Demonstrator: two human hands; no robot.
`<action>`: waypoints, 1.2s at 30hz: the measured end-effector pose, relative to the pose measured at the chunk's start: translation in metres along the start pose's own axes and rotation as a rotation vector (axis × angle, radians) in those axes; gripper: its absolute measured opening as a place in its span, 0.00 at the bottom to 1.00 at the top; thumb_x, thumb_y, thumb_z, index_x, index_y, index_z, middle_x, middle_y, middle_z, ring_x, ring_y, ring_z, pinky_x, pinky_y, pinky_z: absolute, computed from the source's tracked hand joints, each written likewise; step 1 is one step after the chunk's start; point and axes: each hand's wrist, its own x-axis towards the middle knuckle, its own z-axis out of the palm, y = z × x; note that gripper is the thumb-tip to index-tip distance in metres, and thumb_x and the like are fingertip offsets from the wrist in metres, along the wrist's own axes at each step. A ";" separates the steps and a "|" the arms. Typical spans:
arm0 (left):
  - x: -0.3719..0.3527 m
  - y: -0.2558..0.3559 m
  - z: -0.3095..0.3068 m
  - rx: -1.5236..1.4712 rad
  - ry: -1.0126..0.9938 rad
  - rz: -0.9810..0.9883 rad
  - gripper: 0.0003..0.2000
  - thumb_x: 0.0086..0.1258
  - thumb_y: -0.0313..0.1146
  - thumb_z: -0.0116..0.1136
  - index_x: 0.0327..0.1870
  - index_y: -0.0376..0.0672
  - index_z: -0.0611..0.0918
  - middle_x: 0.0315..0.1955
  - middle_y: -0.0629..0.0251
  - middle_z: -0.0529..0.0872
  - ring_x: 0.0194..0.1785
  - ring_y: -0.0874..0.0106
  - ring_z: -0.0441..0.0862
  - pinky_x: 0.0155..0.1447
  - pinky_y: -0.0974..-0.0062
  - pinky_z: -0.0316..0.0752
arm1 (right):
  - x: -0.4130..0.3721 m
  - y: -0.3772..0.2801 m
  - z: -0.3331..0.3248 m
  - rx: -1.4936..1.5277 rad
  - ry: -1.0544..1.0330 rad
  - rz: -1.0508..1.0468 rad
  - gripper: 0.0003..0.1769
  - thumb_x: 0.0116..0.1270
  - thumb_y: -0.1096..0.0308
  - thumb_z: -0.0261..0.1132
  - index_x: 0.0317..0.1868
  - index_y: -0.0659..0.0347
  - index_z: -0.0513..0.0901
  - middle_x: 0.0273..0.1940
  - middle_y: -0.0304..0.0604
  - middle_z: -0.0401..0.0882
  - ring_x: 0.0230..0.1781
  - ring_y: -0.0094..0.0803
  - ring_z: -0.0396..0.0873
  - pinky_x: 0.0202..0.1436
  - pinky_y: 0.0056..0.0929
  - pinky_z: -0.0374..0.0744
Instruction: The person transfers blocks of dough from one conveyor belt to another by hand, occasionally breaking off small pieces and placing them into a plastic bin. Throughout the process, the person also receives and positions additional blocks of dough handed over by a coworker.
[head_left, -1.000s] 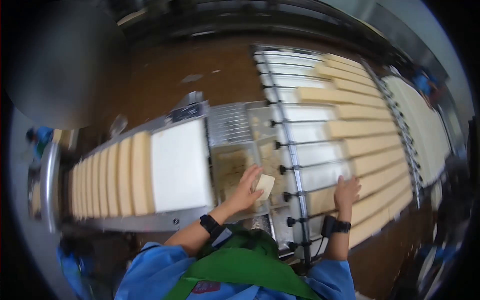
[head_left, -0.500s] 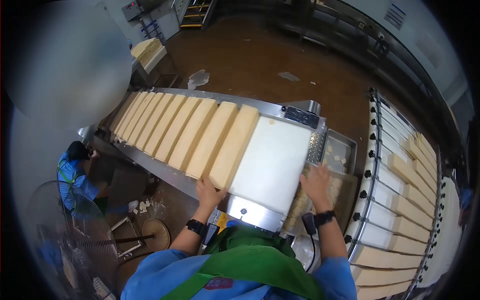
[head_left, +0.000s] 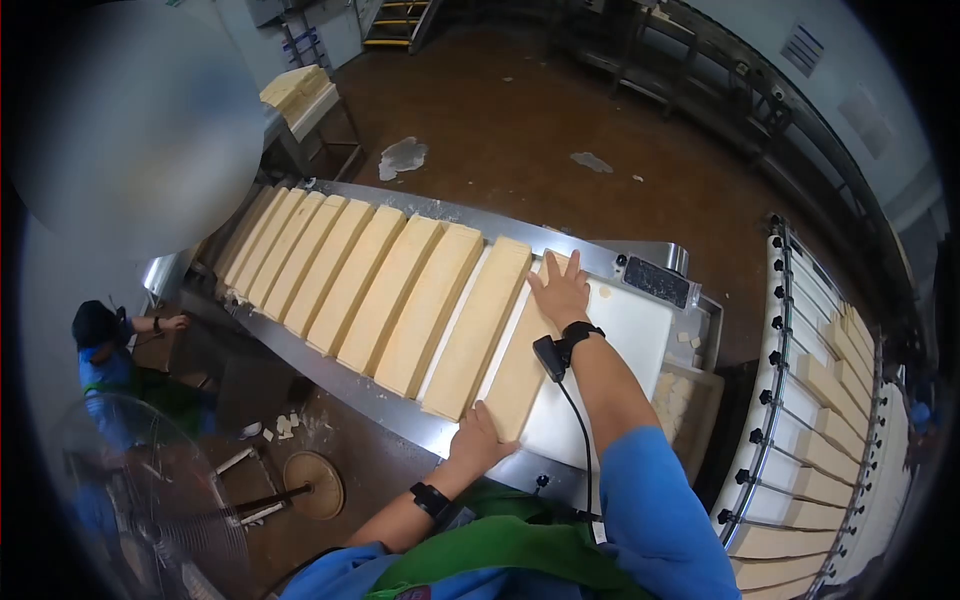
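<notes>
A row of long pale-yellow blocks (head_left: pixel 405 290), apparently layered dough sheets, lies crosswise on a white conveyor belt (head_left: pixel 560 430). The rightmost long pale block (head_left: pixel 522 370) stands apart from its neighbour by a strip of bare belt. My left hand (head_left: pixel 477 447) holds the near end of that block, fingers against its left side and thumb side at the end. My right hand (head_left: pixel 562 295) grips the far end from above, with fingers spread around it; its palm hides part of the block.
Metal trays with pale scraps (head_left: pixel 685 400) stand beyond the belt's right end. A second conveyor (head_left: pixel 790 380) with more blocks runs along the right. At left are a co-worker (head_left: pixel 115 360), a fan (head_left: pixel 150 490) and a round stand base (head_left: pixel 313 484). Scraps lie on the floor.
My right hand has moved from above the trays to the rightmost block's far end. That block has shifted right, opening gaps in the row, and my left hand has followed rightward.
</notes>
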 end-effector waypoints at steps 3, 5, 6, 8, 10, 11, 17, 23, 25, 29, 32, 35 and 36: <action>0.003 0.009 -0.011 0.026 -0.126 -0.020 0.51 0.53 0.56 0.70 0.63 0.19 0.58 0.55 0.32 0.71 0.59 0.43 0.73 0.61 0.57 0.72 | 0.003 -0.013 -0.005 -0.112 -0.096 0.104 0.37 0.64 0.41 0.58 0.69 0.49 0.65 0.71 0.57 0.54 0.64 0.57 0.66 0.65 0.51 0.68; 0.007 0.009 -0.014 0.039 -0.142 0.022 0.50 0.53 0.54 0.71 0.62 0.18 0.59 0.53 0.32 0.72 0.57 0.43 0.74 0.61 0.57 0.73 | 0.000 -0.007 -0.005 -0.093 -0.097 0.165 0.35 0.63 0.43 0.59 0.66 0.51 0.66 0.68 0.56 0.56 0.61 0.56 0.68 0.61 0.50 0.72; 0.010 0.008 -0.012 0.042 -0.161 0.057 0.50 0.53 0.54 0.71 0.62 0.18 0.59 0.53 0.32 0.72 0.57 0.43 0.74 0.61 0.57 0.73 | -0.002 -0.001 -0.010 -0.066 -0.096 0.212 0.33 0.62 0.46 0.60 0.63 0.54 0.67 0.65 0.54 0.59 0.58 0.55 0.70 0.56 0.50 0.76; 0.016 0.006 -0.005 0.104 -0.143 0.126 0.48 0.51 0.50 0.73 0.60 0.18 0.60 0.52 0.32 0.73 0.56 0.43 0.73 0.61 0.56 0.72 | -0.013 0.024 -0.027 -0.049 -0.014 0.327 0.34 0.58 0.48 0.64 0.61 0.55 0.68 0.59 0.51 0.62 0.56 0.54 0.71 0.52 0.49 0.79; 0.022 0.012 0.001 0.122 -0.119 0.217 0.48 0.52 0.45 0.70 0.64 0.19 0.57 0.53 0.35 0.71 0.57 0.45 0.72 0.63 0.56 0.69 | -0.033 0.058 -0.059 -0.002 0.015 0.475 0.37 0.56 0.47 0.66 0.63 0.55 0.67 0.64 0.52 0.59 0.57 0.56 0.71 0.53 0.50 0.78; 0.025 0.017 0.002 0.087 -0.129 0.276 0.47 0.51 0.44 0.71 0.64 0.20 0.57 0.53 0.35 0.70 0.56 0.45 0.73 0.61 0.56 0.70 | -0.042 0.079 -0.068 -0.002 0.036 0.534 0.40 0.55 0.47 0.67 0.63 0.57 0.66 0.67 0.54 0.56 0.59 0.57 0.69 0.54 0.53 0.77; 0.023 0.093 0.027 -0.019 -0.211 0.348 0.46 0.50 0.38 0.73 0.65 0.26 0.56 0.51 0.38 0.67 0.51 0.43 0.73 0.56 0.54 0.73 | -0.106 0.177 -0.103 0.342 0.160 0.784 0.48 0.52 0.51 0.69 0.66 0.69 0.58 0.68 0.71 0.50 0.67 0.61 0.60 0.66 0.51 0.68; 0.011 0.160 0.074 -0.141 0.073 0.585 0.39 0.50 0.30 0.70 0.64 0.34 0.63 0.53 0.38 0.64 0.54 0.44 0.68 0.62 0.57 0.69 | -0.224 0.272 -0.156 0.497 0.677 0.890 0.45 0.54 0.58 0.70 0.66 0.67 0.55 0.62 0.70 0.55 0.57 0.67 0.69 0.61 0.51 0.72; 0.002 0.201 0.084 -0.208 0.023 0.726 0.35 0.51 0.27 0.68 0.64 0.37 0.67 0.60 0.39 0.61 0.61 0.44 0.64 0.66 0.58 0.65 | -0.276 0.299 -0.188 0.484 0.861 0.955 0.43 0.55 0.57 0.69 0.65 0.66 0.56 0.61 0.69 0.56 0.56 0.68 0.71 0.60 0.52 0.73; -0.035 0.282 0.110 -0.301 -0.091 0.973 0.36 0.53 0.29 0.69 0.65 0.38 0.67 0.63 0.45 0.63 0.66 0.47 0.63 0.69 0.59 0.63 | -0.369 0.377 -0.240 0.347 0.895 1.221 0.40 0.61 0.47 0.64 0.65 0.62 0.61 0.60 0.64 0.64 0.55 0.67 0.72 0.59 0.53 0.72; -0.061 0.331 0.131 -0.399 -0.252 1.139 0.35 0.53 0.30 0.70 0.65 0.38 0.68 0.62 0.46 0.65 0.65 0.47 0.66 0.69 0.61 0.64 | -0.419 0.444 -0.261 0.161 0.582 1.367 0.38 0.63 0.45 0.61 0.65 0.62 0.67 0.61 0.61 0.67 0.59 0.63 0.69 0.62 0.56 0.68; -0.072 0.366 0.150 -0.418 -0.451 1.152 0.33 0.58 0.29 0.67 0.66 0.38 0.68 0.63 0.47 0.66 0.66 0.49 0.67 0.68 0.62 0.66 | -0.447 0.501 -0.264 -0.037 0.295 1.362 0.35 0.65 0.45 0.59 0.65 0.60 0.71 0.64 0.59 0.67 0.65 0.59 0.65 0.65 0.59 0.61; -0.075 0.376 0.158 -0.393 -0.507 1.206 0.32 0.59 0.28 0.66 0.66 0.39 0.68 0.63 0.48 0.67 0.66 0.50 0.68 0.67 0.62 0.67 | -0.452 0.516 -0.261 -0.110 0.272 1.320 0.34 0.65 0.45 0.58 0.65 0.59 0.72 0.65 0.59 0.67 0.67 0.57 0.62 0.67 0.61 0.57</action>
